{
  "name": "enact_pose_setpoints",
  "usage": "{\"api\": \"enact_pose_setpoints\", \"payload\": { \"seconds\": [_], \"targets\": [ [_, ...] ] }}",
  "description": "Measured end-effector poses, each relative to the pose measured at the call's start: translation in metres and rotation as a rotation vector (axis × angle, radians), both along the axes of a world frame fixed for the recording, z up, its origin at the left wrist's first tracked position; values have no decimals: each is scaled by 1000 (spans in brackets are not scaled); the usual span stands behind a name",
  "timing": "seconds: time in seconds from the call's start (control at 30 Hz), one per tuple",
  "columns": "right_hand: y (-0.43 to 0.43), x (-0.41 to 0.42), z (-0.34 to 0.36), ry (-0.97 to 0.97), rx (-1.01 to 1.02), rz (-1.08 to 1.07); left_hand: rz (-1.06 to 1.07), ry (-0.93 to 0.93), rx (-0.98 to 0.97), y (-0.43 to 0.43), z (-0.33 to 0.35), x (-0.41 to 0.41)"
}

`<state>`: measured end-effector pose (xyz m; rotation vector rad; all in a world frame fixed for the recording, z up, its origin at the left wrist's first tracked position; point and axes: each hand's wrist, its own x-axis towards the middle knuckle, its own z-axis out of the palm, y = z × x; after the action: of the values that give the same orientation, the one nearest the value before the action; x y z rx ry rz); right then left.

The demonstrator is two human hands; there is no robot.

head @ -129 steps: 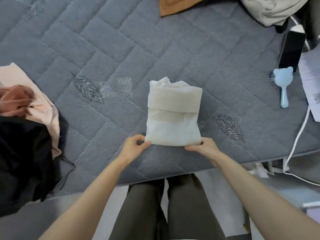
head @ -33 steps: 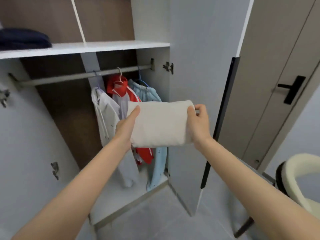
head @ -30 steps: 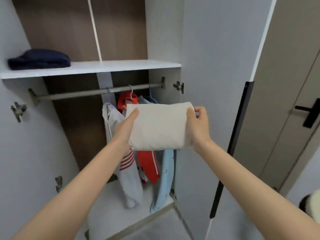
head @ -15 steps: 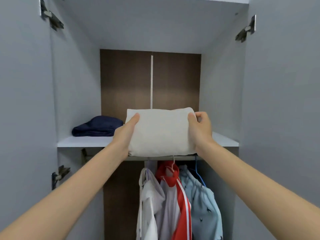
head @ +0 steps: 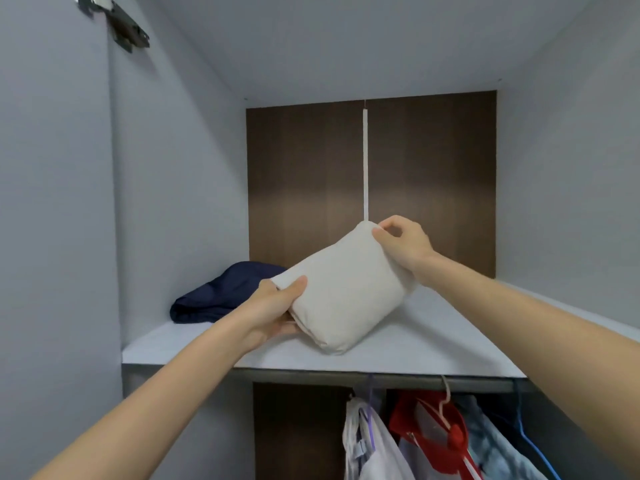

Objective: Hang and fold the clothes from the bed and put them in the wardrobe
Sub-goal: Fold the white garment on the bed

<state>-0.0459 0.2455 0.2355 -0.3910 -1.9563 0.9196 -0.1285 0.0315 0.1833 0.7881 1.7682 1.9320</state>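
Observation:
A folded cream garment [head: 346, 292] is tilted over the white wardrobe shelf [head: 408, 344], its lower corner down at the shelf surface. My left hand [head: 273, 313] grips its near left end, thumb on top and fingers underneath. My right hand [head: 401, 244] holds the raised far right end, fingers curled over its edge. A folded navy garment [head: 221, 292] lies on the shelf to the left, partly hidden behind the cream one.
Below the shelf, a white garment [head: 370, 445], a red one [head: 429, 427] and a light blue one [head: 498, 448] hang from the rail. Grey side walls close in left and right. A door hinge [head: 117, 22] sits at the top left.
The cream garment has gone forward over the shelf and tilted, right end up. The view has closed in on the upper compartment.

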Motion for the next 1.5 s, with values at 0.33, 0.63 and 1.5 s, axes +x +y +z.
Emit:
{"api": "enact_pose_setpoints", "payload": {
  "seconds": [0.33, 0.63, 1.5],
  "targets": [
    [41, -121, -8, -168, 58, 20, 139, 367, -189, 37, -20, -64],
    [44, -143, -24, -558, 211, 44, 785, 1394, -943, 29, -3, -54],
    [34, -137, -54, -525, 18, 172, 208, 1089, -920, 73, -27, -80]
  ]
}}
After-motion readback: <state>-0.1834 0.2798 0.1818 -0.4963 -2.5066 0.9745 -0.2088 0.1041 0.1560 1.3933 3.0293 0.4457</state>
